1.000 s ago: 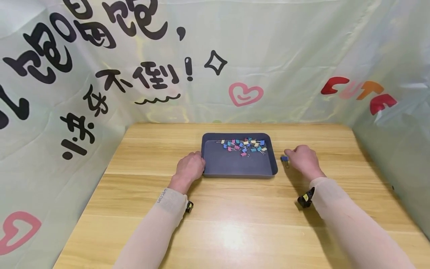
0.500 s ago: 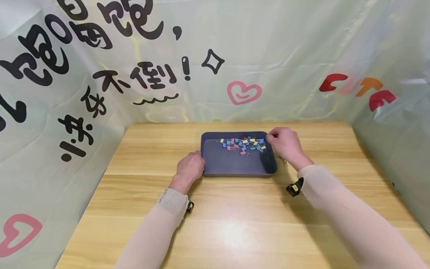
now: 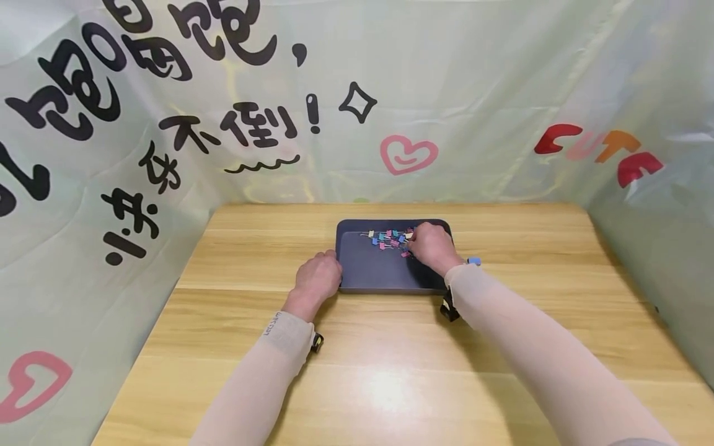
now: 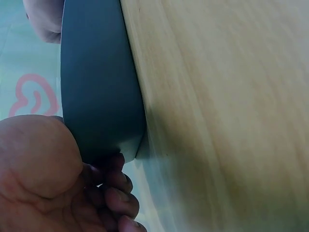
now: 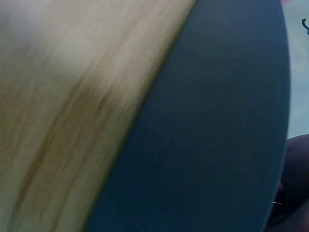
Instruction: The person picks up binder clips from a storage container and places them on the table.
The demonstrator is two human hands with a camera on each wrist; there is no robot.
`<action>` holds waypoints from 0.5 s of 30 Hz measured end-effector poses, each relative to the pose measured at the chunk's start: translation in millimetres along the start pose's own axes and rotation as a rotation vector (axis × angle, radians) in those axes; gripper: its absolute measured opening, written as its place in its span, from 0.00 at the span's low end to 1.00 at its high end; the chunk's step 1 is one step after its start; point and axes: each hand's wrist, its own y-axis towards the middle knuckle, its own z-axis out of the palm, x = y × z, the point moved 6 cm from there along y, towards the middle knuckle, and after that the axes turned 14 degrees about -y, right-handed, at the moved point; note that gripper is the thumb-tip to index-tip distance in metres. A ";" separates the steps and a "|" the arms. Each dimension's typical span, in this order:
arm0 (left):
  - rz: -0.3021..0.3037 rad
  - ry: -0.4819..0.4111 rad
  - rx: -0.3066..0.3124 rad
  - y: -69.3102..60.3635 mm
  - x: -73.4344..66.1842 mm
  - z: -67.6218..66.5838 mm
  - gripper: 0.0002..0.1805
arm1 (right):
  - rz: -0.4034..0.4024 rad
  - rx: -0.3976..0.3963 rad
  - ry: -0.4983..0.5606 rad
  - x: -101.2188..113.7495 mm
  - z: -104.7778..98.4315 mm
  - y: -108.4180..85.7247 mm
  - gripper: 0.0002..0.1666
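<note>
In the head view, my left hand (image 3: pixel 319 275) grips the left end of a dark grey tray (image 3: pixel 362 269). The left wrist view shows its thumb and curled fingers (image 4: pixel 120 200) round the tray corner. Over the tray's right half, my right hand (image 3: pixel 434 246) has its fingers down among colourful binder clips (image 3: pixel 388 238), hiding several of them. A thin wire handle (image 5: pixel 276 203) shows by the right hand's fingers above the rim in the right wrist view; it seems to pinch a binder clip, whose body is hidden. On the table right of the tray lies a blue binder clip (image 3: pixel 474 261), partly behind the right wrist.
The tray stands toward the back of a wooden table (image 3: pixel 357 347). A printed cloth (image 3: pixel 480 93) hangs behind the table and along its sides. Each wrist wears a small black camera (image 3: pixel 449 306).
My right hand has left the blue binder clip on the table, risen over the tray's right edge and come down leftward into the clips. The left hand and tray have stayed put.
</note>
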 end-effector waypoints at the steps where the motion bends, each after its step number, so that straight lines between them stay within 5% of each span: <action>1: 0.003 -0.001 0.000 0.2 -0.5 0.3 0.17 | 0.017 0.010 0.000 0.3 1.6 0.2 0.21; 8: 0.005 -0.014 0.000 0.6 -1.3 2.4 0.17 | 0.066 0.028 0.018 2.5 7.4 -2.6 0.14; 15: -0.006 -0.018 -0.003 -0.6 0.0 1.3 0.18 | 0.103 0.084 -0.017 -0.3 9.4 -5.1 0.19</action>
